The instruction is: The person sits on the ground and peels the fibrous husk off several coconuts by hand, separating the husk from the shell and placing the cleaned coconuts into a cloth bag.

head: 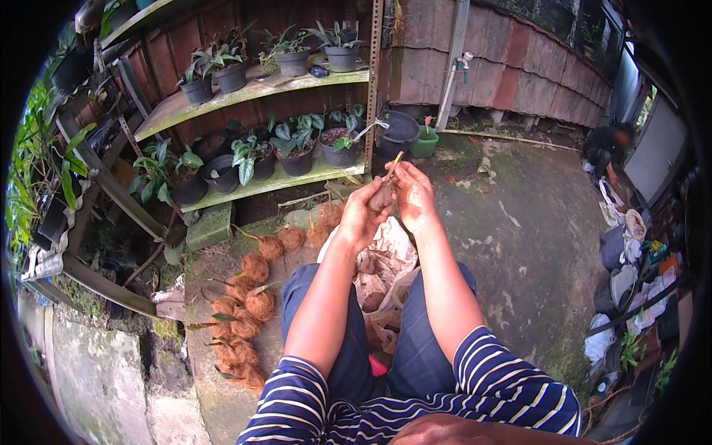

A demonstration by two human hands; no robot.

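Observation:
Both my hands are raised in front of me around a lump of brown soil point(381, 198) with a thin stem point(397, 158) sticking up from it. My left hand point(362, 210) cups the lump from the left. Muddy with soil, my right hand point(413, 194) has its fingers at the stem and the lump's upper right side. Below them, between my knees, lies an open whitish sack point(392, 245) with brown soil in it. Several fibre-wrapped balls point(260, 303), some with leaves or stems, lie in a curved row on the ground to the left.
Potted plants point(293, 147) stand on a metal-framed shelf point(256, 189) ahead on the left. A black bucket point(398, 130) and a green pot point(424, 142) stand beside it. Another person point(606, 146) crouches at the far right, near bags and containers point(614, 247) along the edge.

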